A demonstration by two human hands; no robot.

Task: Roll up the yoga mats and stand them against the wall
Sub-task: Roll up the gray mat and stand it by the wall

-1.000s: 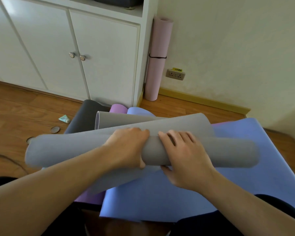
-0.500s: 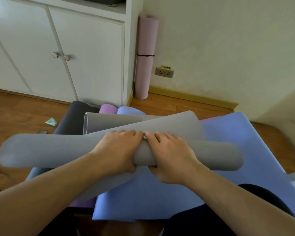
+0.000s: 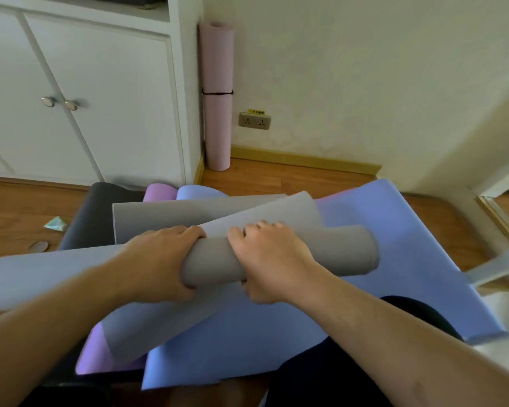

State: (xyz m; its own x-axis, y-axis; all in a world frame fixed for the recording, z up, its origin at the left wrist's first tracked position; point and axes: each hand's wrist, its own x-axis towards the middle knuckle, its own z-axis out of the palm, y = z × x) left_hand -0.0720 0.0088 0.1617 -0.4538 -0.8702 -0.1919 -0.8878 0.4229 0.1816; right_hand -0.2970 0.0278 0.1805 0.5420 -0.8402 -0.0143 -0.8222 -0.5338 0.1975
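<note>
A grey yoga mat (image 3: pixel 344 254), partly rolled into a thick tube, lies across the middle of the view above a flat blue mat (image 3: pixel 394 304). My left hand (image 3: pixel 162 262) and my right hand (image 3: pixel 271 259) both grip the grey roll side by side. The unrolled grey tail (image 3: pixel 188 212) stretches away behind the hands. Purple (image 3: pixel 159 192) and dark grey (image 3: pixel 97 207) mats lie underneath at the left. A rolled pink mat (image 3: pixel 217 92) with a black band stands upright against the wall beside the cabinet.
White cabinet doors (image 3: pixel 100 98) fill the left back. A wall socket (image 3: pixel 254 121) sits low on the cream wall. Small objects, a teal scrap (image 3: pixel 55 224) and a round disc (image 3: pixel 39 246), lie on the wooden floor at left. A frame edge (image 3: pixel 500 218) shows at right.
The grey roll has shifted left and tilted, its right end now nearer my right hand. Both hands stayed gripping the roll and turned it; the view has swung left.
</note>
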